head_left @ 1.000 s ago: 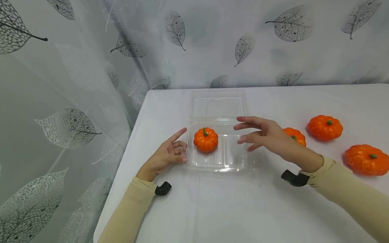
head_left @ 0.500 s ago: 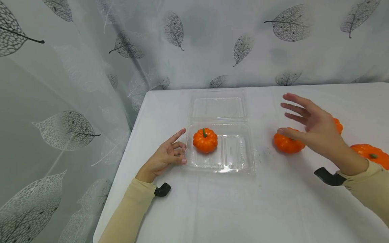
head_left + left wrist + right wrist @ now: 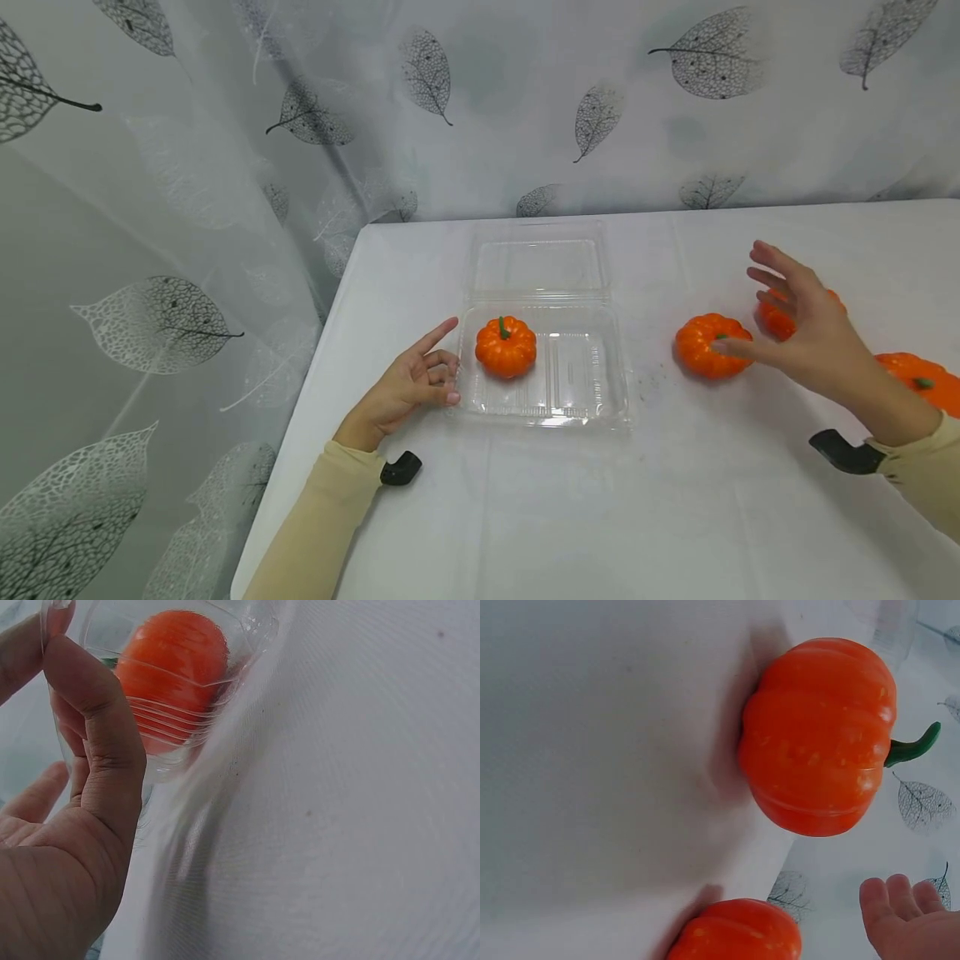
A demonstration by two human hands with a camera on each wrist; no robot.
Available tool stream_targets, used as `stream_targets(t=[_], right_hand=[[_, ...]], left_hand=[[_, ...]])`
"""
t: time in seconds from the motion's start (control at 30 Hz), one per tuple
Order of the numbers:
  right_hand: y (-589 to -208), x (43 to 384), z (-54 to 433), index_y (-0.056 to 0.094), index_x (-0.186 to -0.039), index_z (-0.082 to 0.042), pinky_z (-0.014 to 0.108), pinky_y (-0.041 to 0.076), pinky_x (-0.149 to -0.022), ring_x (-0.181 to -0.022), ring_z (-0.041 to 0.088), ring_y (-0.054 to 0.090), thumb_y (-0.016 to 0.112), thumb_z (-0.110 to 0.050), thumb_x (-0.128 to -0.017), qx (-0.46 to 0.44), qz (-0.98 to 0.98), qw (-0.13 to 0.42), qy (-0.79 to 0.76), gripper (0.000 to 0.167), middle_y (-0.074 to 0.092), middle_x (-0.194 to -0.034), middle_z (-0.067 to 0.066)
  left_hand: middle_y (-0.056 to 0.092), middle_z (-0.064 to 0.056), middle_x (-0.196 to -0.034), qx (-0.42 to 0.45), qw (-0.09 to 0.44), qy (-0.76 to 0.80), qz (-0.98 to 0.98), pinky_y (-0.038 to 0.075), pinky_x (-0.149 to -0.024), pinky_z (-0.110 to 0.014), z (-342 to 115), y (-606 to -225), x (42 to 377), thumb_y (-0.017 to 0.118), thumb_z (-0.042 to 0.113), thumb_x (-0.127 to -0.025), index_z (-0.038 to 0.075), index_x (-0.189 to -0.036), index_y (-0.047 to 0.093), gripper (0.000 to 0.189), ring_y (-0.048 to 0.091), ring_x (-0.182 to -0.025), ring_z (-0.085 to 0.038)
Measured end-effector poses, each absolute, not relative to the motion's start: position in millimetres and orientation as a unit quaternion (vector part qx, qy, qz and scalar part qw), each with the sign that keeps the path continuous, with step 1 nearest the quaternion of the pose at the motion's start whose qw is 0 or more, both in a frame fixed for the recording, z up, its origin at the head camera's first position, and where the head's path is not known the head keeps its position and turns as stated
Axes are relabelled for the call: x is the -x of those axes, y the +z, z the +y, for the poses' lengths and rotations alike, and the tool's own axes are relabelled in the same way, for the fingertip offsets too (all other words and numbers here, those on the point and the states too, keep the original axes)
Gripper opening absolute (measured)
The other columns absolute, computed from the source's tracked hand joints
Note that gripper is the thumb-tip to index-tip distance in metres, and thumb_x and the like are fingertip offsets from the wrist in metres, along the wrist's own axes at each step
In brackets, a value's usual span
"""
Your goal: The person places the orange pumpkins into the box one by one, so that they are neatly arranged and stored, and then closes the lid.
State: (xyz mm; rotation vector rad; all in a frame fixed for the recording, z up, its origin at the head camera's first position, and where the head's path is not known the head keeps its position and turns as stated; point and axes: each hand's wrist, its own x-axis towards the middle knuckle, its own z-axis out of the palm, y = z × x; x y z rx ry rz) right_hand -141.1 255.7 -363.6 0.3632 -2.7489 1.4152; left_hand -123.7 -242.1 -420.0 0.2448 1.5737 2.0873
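A clear plastic clamshell container (image 3: 581,371) lies with its lid (image 3: 538,265) folded back on the table. In its left half sits a small orange pumpkin (image 3: 506,348) with a green stem. My left hand (image 3: 408,379) pinches the container's left rim between thumb and fingers, as the left wrist view shows. My right hand (image 3: 813,337) hovers at the right with fingers spread and holds nothing. Its thumb overlaps a second pumpkin (image 3: 699,343) in the head view. Behind its fingers, a third pumpkin (image 3: 776,325) is partly hidden.
Another orange pumpkin (image 3: 926,383) rests at the far right, partly covered by my right wrist. A white cloth covers the table (image 3: 600,517). A leaf-print curtain (image 3: 517,100) hangs along the back and left edges.
My right hand has moved right, away from the container and past the nearest loose pumpkin, with its fingers spreading. My left hand stays at the container's rim.
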Motion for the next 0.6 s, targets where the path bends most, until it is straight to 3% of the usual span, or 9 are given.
stream_targets(t=[0.1, 0.23, 0.33, 0.6], right_hand=[[-372.2, 142.5, 260.9, 0.014, -0.163, -0.035, 0.003, 0.036, -0.094, -0.146, 0.02, 0.032, 0.087, -0.002, -0.078, -0.108, -0.88, -0.007, 0.463, 0.116, 0.022, -0.164, -0.002], [-379.8, 142.8, 263.8, 0.008, -0.163, -0.036, 0.001, 0.035, -0.09, -0.143, 0.039, 0.032, 0.088, -0.011, -0.08, -0.089, -0.885, -0.054, 0.454, 0.118, 0.022, -0.164, 0.011], [-384.0, 142.5, 263.9, 0.005, -0.164, -0.03, 0.0, 0.034, -0.085, -0.139, 0.05, 0.032, 0.089, -0.018, -0.079, -0.08, -0.891, -0.087, 0.438, 0.121, 0.023, -0.162, 0.021], [-391.1, 141.5, 268.6, 0.006, -0.163, -0.007, 0.002, 0.041, -0.079, -0.135, 0.052, 0.035, 0.089, -0.028, -0.079, -0.07, -0.896, -0.131, 0.418, 0.12, 0.023, -0.159, 0.029]], left_hand=[[0.053, -0.006, -0.103, -0.09, 0.255, 0.768, 0.581, 0.057, -0.074, -0.023, -241.3, -419.4, 123.9, 0.081, -0.012, -0.076, 0.02, -0.162, 0.025, 0.108, 0.057, -0.078, -0.014], [0.052, -0.007, -0.103, -0.092, 0.254, 0.765, 0.584, 0.056, -0.074, -0.023, -241.0, -419.1, 123.8, 0.079, -0.014, -0.076, 0.021, -0.162, 0.025, 0.107, 0.057, -0.078, -0.014], [0.052, -0.007, -0.103, -0.089, 0.255, 0.764, 0.586, 0.056, -0.074, -0.023, -241.0, -419.2, 123.9, 0.077, -0.016, -0.077, 0.021, -0.162, 0.025, 0.106, 0.057, -0.078, -0.014], [0.052, -0.007, -0.104, -0.083, 0.257, 0.764, 0.586, 0.056, -0.074, -0.023, -240.0, -418.8, 124.4, 0.076, -0.017, -0.077, 0.022, -0.162, 0.025, 0.106, 0.056, -0.079, -0.014]])
